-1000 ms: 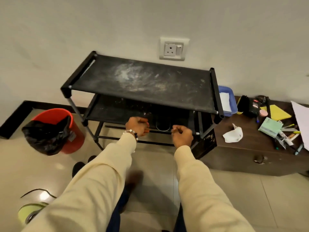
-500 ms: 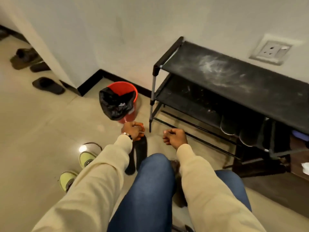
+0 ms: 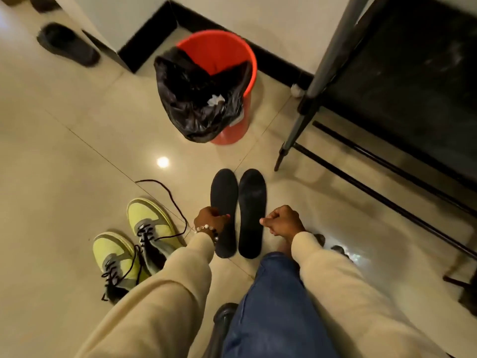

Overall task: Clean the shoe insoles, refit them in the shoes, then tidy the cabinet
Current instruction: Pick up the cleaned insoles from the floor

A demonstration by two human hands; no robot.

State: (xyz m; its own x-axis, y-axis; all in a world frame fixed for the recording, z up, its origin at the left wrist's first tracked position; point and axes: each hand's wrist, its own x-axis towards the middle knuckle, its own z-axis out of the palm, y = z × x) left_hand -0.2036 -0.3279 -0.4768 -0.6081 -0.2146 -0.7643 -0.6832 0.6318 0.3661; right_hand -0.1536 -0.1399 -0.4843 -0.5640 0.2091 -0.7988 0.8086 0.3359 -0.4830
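Two dark insoles [image 3: 238,213] flat on floor, side by side, toes away from person. Pair of lime-green shoes [image 3: 136,244] left of them, black laces loose. Black shoe rack [image 3: 402,81] at right, dusty shelves.

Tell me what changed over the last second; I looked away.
Both hands left the rack's rail and dropped to the floor. The left hand now touches the left insole; the right hand, fingers curled, hovers beside the right insole. Rack and bin stayed put.
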